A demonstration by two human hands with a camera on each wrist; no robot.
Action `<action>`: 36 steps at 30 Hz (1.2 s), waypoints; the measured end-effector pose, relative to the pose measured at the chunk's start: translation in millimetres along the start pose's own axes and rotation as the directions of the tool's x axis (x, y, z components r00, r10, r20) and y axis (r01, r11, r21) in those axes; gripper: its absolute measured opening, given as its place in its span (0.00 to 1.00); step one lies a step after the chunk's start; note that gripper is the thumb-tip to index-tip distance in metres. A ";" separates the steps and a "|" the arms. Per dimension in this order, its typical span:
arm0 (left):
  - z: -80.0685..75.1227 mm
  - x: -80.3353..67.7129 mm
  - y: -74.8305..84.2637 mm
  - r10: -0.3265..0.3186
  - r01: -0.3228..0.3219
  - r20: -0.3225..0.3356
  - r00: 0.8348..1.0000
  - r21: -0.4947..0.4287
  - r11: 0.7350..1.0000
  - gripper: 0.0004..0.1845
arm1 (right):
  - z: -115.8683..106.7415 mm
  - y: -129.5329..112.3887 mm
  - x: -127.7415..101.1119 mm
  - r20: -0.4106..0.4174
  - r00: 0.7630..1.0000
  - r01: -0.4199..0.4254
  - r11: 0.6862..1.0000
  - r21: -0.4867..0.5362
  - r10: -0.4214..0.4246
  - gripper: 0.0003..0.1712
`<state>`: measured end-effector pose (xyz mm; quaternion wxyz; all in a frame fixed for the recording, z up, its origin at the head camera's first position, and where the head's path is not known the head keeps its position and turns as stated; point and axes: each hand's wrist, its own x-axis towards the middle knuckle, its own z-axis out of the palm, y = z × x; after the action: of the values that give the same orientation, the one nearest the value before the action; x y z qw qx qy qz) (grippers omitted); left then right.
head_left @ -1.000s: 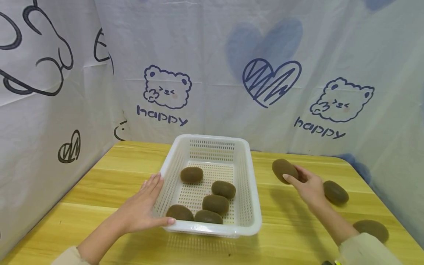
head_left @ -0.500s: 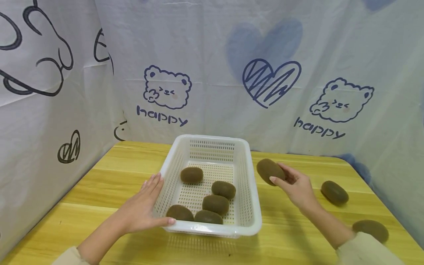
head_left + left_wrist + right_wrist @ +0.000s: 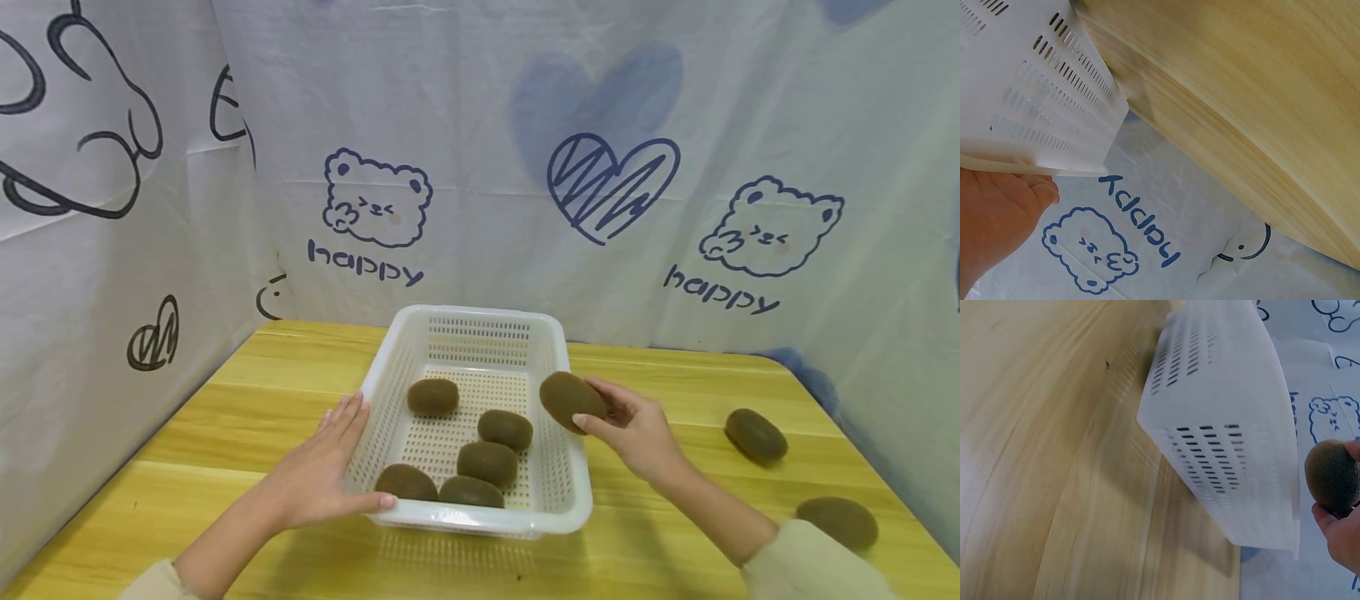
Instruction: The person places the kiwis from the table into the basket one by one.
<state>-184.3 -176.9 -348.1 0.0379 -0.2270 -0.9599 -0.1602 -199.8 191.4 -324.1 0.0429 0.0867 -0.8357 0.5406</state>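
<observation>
Head view showed the right hand (image 3: 637, 429) pinching a kiwi (image 3: 572, 397) between thumb and fingertips, fingers curled round its near end. The kiwi hung just over the right rim of the white basket (image 3: 573, 508), its long axis slanting from upper left to lower right, and the open floor of the basket lay to the left of it and below. Of the two hands, the right was the one at that rim with fruit in it. The left hand (image 3: 322, 471) lay with straight fingers flat against the basket's left wall, thumb along the near left corner, holding nothing. Five more kiwis lay inside the basket: one (image 3: 432, 397) toward its far left and four (image 3: 487, 462) bunched toward its near wall. To the right of the basket, two kiwis (image 3: 755, 434) rested on the wooden table (image 3: 225, 392), well apart from it.

Compared with a second earlier, the held kiwi had travelled leftward from well to the right of the basket to its right rim, while the left hand and the basket stayed where they were
</observation>
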 end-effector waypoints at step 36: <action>-0.1 -1.6 0.5 0.012 -0.012 -0.015 1.000 -0.012 1.000 0.61 | 105.8 -29.9 46.5 0.425 0.886 0.285 0.940 -0.187 -0.184 0.29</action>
<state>-182.7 -177.2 -348.1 0.0446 -0.2317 -0.9572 -0.1675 -237.3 78.4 -333.2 -0.0538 0.2910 -0.8697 0.3951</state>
